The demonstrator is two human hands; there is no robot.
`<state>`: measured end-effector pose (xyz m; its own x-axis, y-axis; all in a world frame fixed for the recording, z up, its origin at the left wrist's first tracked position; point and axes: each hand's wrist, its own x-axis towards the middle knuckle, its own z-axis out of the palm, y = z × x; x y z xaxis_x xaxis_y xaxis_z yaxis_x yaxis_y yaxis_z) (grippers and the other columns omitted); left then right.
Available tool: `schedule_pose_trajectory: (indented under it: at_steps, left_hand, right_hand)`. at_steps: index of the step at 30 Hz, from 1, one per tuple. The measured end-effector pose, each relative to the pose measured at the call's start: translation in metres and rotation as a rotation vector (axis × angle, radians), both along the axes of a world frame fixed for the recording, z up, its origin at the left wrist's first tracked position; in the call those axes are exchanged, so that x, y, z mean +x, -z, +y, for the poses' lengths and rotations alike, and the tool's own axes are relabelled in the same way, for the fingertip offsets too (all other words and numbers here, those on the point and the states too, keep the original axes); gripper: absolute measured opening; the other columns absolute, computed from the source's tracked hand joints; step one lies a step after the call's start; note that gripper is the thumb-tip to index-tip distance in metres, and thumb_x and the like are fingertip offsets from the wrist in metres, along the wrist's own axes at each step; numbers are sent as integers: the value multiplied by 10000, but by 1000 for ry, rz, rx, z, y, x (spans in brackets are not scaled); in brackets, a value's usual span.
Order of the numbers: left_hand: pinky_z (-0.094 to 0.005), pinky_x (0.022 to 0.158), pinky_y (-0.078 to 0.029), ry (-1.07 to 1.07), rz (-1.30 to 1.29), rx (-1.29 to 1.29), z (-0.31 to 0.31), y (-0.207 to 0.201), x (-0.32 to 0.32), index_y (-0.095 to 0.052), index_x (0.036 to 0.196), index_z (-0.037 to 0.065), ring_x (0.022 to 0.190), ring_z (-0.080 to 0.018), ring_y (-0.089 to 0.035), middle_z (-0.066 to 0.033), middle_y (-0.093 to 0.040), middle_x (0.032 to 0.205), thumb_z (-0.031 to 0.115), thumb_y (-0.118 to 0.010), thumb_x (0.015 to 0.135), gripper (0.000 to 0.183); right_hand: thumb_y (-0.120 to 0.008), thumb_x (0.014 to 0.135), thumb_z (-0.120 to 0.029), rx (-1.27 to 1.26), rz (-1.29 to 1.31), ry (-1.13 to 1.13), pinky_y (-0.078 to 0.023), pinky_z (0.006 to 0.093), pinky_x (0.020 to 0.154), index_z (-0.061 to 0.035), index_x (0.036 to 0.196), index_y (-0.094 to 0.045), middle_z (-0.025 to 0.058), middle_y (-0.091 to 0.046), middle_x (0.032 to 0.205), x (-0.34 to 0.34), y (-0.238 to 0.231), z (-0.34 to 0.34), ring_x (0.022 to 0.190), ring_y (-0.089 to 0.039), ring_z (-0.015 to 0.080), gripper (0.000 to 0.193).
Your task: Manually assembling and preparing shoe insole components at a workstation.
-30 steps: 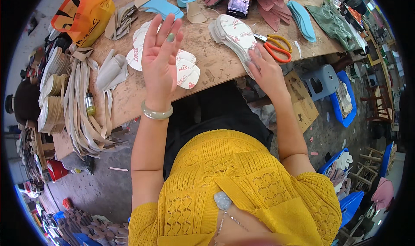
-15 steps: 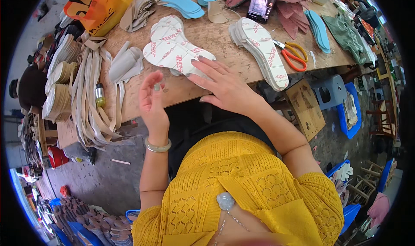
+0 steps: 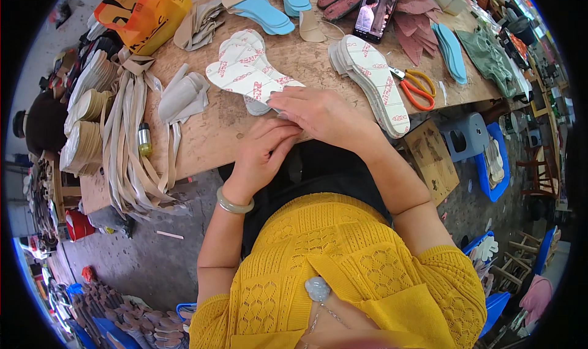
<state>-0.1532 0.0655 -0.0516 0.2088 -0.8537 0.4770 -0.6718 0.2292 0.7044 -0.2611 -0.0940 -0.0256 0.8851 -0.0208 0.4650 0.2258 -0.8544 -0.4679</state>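
Observation:
Fanned white insoles (image 3: 248,67) with red print lie at the table's front edge. My right hand (image 3: 327,116) rests on their near end, its fingers stretched out over the top sheet and its thumb hidden. Just below it, my left hand (image 3: 260,156), with a bangle at the wrist, has its fingers pressed together and their tips tucked under the right hand. What those tips hold, if anything, is hidden. To the right lies a second stack of white printed insoles (image 3: 373,82), apart from both hands.
Orange-handled scissors (image 3: 419,91) lie right of the second stack; a phone (image 3: 375,12) stands behind. Blue insoles (image 3: 263,15), an orange bag (image 3: 147,15) and a small bottle (image 3: 144,139) beside beige strips (image 3: 122,140) are on the table (image 3: 211,140). A blue-grey stool (image 3: 468,137) stands at right.
My left hand has come right and down from its raised, spread pose to meet the right hand. The right hand's fingers have drawn closer together over the insoles' near end.

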Motion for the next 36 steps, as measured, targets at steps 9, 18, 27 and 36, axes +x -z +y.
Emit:
schedule_pose_trajectory:
  at_steps: [9,18,27,36]
  left_hand:
    - [-282,711,-473,-163,357,221,-1,8,1,-589,1121,35,841,-158,-576,-54,-579,1056,87,-624,876,253]
    - [-365,927,-485,-336,1154,-336,6,-24,36,-487,1269,-12,1085,-226,-597,-116,-598,1188,135,-503,960,343]
    - [-309,707,-477,-149,799,-55,-74,-22,88,-562,1166,-25,860,-214,-611,-129,-617,945,224,-603,898,367]
    - [-419,750,-510,-416,-654,456,-235,-13,111,-669,968,1,883,-346,-639,-167,-670,911,371,-649,814,401]
  right_hand:
    - [-618,791,-8,76,-532,225,-495,416,914,19,1067,-617,182,-620,1163,-2,-7,-3,1121,-581,366,278]
    - [-741,702,-82,-47,-202,-59,-457,450,917,-16,1191,-553,157,-530,1300,-44,7,6,1179,-520,391,528]
    - [-680,690,-62,377,-81,370,-426,423,962,0,1386,-327,240,-449,1308,-37,23,9,1179,-476,404,783]
    - [-693,763,-106,1296,-298,170,-394,219,630,13,1422,-319,25,-487,849,-90,40,-4,709,-467,82,768]
